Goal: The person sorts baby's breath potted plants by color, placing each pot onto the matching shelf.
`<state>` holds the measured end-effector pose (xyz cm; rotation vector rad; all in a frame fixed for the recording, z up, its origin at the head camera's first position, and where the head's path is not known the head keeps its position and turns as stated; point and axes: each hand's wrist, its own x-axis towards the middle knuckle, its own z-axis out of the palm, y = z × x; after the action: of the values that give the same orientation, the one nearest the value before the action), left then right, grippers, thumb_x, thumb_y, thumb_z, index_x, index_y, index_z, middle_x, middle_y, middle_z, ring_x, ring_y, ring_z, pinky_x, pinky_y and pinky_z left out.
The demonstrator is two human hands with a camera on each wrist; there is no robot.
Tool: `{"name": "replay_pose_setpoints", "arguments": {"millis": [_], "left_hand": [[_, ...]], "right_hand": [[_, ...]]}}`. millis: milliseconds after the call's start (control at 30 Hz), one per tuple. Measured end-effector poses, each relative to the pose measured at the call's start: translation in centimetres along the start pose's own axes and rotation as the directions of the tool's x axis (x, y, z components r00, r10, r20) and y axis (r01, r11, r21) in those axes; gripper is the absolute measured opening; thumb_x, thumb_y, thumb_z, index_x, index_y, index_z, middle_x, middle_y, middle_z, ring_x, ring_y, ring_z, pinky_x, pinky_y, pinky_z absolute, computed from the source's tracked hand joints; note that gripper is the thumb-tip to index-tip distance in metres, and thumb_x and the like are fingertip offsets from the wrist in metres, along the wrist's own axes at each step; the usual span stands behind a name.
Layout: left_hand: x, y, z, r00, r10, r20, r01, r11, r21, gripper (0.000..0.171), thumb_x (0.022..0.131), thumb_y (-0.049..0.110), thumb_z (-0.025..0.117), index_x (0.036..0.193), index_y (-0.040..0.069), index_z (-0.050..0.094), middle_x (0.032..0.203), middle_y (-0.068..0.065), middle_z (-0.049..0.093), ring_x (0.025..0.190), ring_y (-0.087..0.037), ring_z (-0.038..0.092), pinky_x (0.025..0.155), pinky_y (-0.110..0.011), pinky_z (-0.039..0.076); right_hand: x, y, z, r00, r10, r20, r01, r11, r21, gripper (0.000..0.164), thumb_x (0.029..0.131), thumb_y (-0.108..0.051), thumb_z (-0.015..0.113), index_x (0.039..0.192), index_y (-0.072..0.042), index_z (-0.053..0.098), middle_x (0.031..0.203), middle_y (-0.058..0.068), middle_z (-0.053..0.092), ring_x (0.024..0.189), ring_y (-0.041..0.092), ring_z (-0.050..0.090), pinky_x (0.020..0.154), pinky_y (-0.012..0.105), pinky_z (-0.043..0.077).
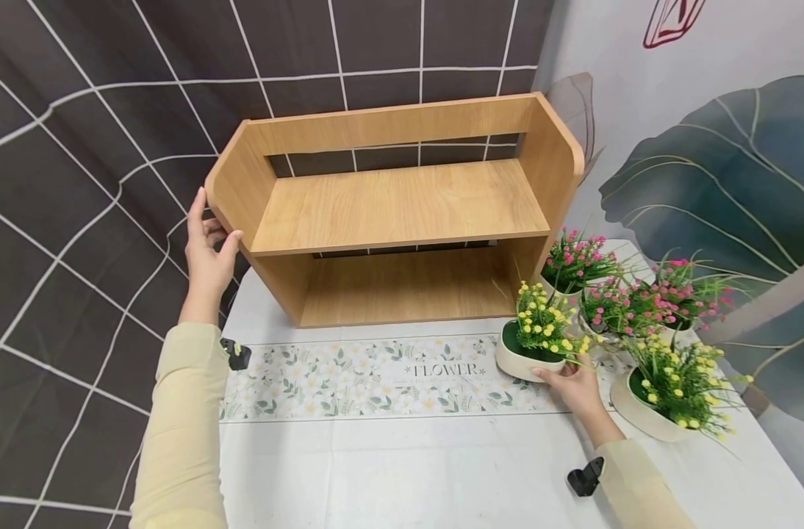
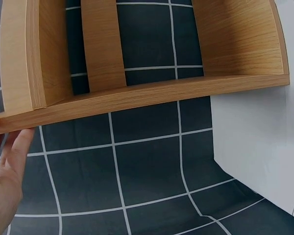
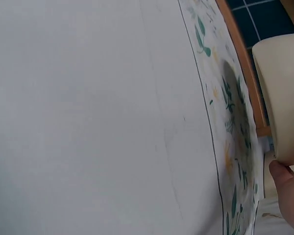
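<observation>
A two-tier wooden shelf (image 1: 402, 209) stands at the back of the table. At its left side panel is my left hand (image 1: 206, 253); in the left wrist view this hand (image 2: 7, 181) holds the panel's edge (image 2: 137, 100) between thumb and fingers. My right hand (image 1: 579, 386) pinches the rim end of a cream oval pot (image 1: 524, 364) with yellow artificial flowers (image 1: 547, 319), in front of the shelf's right end. The right wrist view shows the thumb (image 3: 281, 174) against the pot (image 3: 281, 98), with a shadow on the runner below. Its far fingers are mostly hidden.
Another yellow-flowered pot (image 1: 647, 411) stands right of my right hand. Several pink-flowered plants (image 1: 620, 305) crowd beside the shelf's right side. A floral runner (image 1: 375, 378) crosses the white table (image 1: 389, 470). A dark checked cloth (image 1: 78, 294) hangs behind and left.
</observation>
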<state>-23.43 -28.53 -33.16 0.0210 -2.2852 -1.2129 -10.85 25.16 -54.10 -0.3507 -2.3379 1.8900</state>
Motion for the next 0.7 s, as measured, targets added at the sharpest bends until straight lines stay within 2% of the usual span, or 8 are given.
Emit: {"name": "replay_pose_setpoints", "arguments": {"millis": [100, 200, 333, 433, 567, 700], "left_hand": [[0.0, -0.1, -0.1, 1.0, -0.002, -0.001, 0.002, 1.0, 0.005, 0.075, 0.092, -0.001, 0.054, 0.152, 0.027, 0.018, 0.124, -0.02, 0.049, 0.117, -0.035, 0.053, 0.096, -0.048, 0.045], [0.0, -0.2, -0.1, 1.0, -0.005, -0.004, 0.005, 1.0, 0.005, 0.075, 0.093, 0.0, 0.054, 0.152, 0.028, 0.018, 0.124, -0.02, 0.049, 0.117, -0.034, 0.053, 0.096, -0.047, 0.046], [-0.1, -0.2, -0.1, 1.0, -0.016, -0.001, 0.016, 1.0, -0.003, 0.075, 0.093, 0.0, 0.054, 0.152, 0.029, 0.018, 0.126, -0.019, 0.048, 0.117, -0.032, 0.053, 0.095, -0.045, 0.047], [-0.2, -0.1, -0.1, 1.0, -0.019, 0.004, 0.019, 1.0, -0.006, 0.076, 0.093, 0.0, 0.054, 0.152, 0.029, 0.018, 0.128, -0.019, 0.048, 0.118, -0.032, 0.053, 0.095, -0.046, 0.047], [-0.2, 0.0, -0.1, 1.0, -0.017, 0.005, 0.018, 1.0, -0.006, 0.076, 0.093, 0.0, 0.055, 0.152, 0.029, 0.018, 0.128, -0.019, 0.048, 0.118, -0.032, 0.053, 0.095, -0.047, 0.047], [-0.2, 0.0, -0.1, 1.0, -0.01, 0.003, 0.01, 1.0, -0.005, 0.075, 0.092, 0.0, 0.055, 0.152, 0.027, 0.019, 0.127, -0.019, 0.048, 0.116, -0.032, 0.053, 0.094, -0.047, 0.047]], "right_hand": [[-0.2, -0.2, 0.3, 0.999, -0.025, 0.026, 0.023, 0.998, 0.065, 0.081, 0.076, 0.003, 0.075, 0.142, -0.012, 0.03, 0.119, -0.023, 0.041, 0.105, -0.015, 0.044, 0.084, 0.004, 0.042], [-0.3, -0.4, 0.4, 0.999, -0.018, 0.041, 0.015, 0.997, 0.07, 0.081, 0.076, 0.003, 0.075, 0.142, -0.01, 0.029, 0.124, -0.017, 0.042, 0.104, -0.017, 0.043, 0.085, 0.005, 0.043], [-0.5, -0.4, 0.6, 0.998, 0.007, 0.057, -0.008, 1.0, 0.026, 0.083, 0.076, 0.002, 0.075, 0.143, -0.006, 0.027, 0.139, 0.007, 0.04, 0.104, -0.017, 0.041, 0.083, 0.006, 0.044], [-0.5, -0.3, 0.8, 0.997, -0.01, 0.075, 0.009, 1.0, 0.02, 0.085, 0.075, 0.001, 0.075, 0.144, -0.002, 0.024, 0.144, 0.022, 0.034, 0.106, -0.018, 0.04, 0.084, 0.005, 0.043], [-0.4, 0.0, 1.3, 0.992, -0.085, 0.095, 0.078, 0.995, 0.066, 0.084, 0.074, -0.001, 0.077, 0.142, 0.0, 0.026, 0.14, 0.023, 0.037, 0.106, -0.017, 0.043, 0.083, 0.006, 0.045], [0.3, 0.4, 1.9, 0.985, -0.125, 0.123, 0.111, 0.987, 0.112, 0.087, 0.075, -0.009, 0.079, 0.145, -0.008, 0.027, 0.139, 0.023, 0.037, 0.109, -0.007, 0.049, 0.08, 0.011, 0.049]]}}
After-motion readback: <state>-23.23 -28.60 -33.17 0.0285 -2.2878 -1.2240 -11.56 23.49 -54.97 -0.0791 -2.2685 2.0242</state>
